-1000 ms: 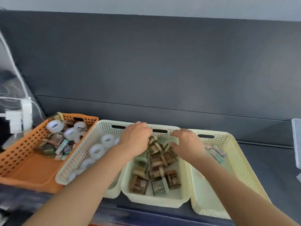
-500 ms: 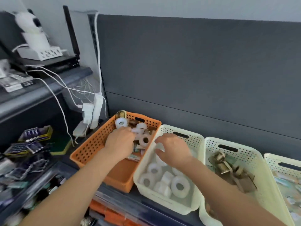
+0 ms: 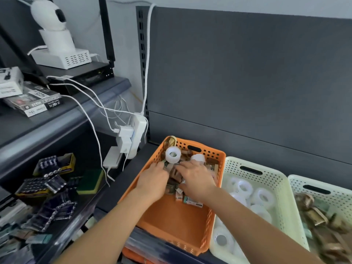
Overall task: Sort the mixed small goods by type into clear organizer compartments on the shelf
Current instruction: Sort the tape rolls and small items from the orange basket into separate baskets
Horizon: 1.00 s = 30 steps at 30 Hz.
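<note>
At lower centre of the frame, both hands reach into the orange basket (image 3: 172, 223) of mixed small goods (image 3: 173, 176), the left hand (image 3: 152, 181) with fingers buried so any hold cannot be told, the right hand (image 3: 197, 181) with fingers lying fairly straight on the heap.

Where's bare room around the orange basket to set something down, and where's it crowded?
Bare: the near floor of the orange basket, between its front rim and the pile; the dark shelf between that basket and the power strip. Crowded: its far end, where left hand and right hand sit among tape rolls and packs; the pale basket is full of rolls.
</note>
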{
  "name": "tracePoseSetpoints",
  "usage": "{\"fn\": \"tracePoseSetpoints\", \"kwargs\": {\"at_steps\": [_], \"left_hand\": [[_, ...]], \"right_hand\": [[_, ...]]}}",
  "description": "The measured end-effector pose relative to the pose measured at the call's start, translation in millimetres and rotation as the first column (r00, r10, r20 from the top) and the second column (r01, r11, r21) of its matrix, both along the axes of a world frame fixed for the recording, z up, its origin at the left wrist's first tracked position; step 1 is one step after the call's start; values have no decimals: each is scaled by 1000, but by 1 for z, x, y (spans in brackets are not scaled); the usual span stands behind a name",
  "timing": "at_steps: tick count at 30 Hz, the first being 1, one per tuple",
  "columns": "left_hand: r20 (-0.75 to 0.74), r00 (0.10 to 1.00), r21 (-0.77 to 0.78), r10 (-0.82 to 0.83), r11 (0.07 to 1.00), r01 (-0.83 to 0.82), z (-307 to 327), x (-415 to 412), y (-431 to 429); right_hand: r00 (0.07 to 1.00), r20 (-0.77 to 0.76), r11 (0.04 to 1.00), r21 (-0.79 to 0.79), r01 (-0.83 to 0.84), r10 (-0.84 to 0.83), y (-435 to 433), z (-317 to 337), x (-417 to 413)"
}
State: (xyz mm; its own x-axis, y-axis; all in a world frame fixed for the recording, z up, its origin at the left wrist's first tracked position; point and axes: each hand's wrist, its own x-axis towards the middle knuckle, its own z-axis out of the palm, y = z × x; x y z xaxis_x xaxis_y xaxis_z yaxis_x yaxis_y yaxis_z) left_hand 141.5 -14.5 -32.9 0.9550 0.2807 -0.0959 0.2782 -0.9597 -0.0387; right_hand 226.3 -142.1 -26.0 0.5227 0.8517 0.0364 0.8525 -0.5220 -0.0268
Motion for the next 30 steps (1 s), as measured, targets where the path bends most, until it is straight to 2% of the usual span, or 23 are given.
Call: {"fn": "tracePoseSetpoints", "kwargs": {"at_steps": [4, 9, 13, 18, 21, 25, 30], "left_hand": [[54, 998, -56, -36, 998, 39, -2, 1, 8], [133, 991, -181, -24, 982, 48, 5, 0, 13], [241, 969, -365, 46, 930, 47, 22, 5, 11], [316, 948, -536, 35, 831, 147, 44, 21, -28], [365, 931, -595, -11, 766, 242, 49, 36, -69], [421, 907, -576, -6, 771, 273, 49, 58, -135], [439, 886, -547, -146, 739, 393, 48, 79, -222]], "right_hand": [[997, 52, 998, 38, 53, -55, 11, -11, 3], [997, -18, 969, 231, 83, -81, 8, -11, 5], [973, -210, 876, 448, 178, -90, -10, 6, 8], [937, -297, 733, 594, 331, -183, -59, 26, 12], [915, -301, 683, 611, 400, -267, -106, 30, 16], [863, -288, 646, 574, 503, -416, -180, 30, 23], [765, -270, 611, 474, 634, -584, -269, 24, 26]]}}
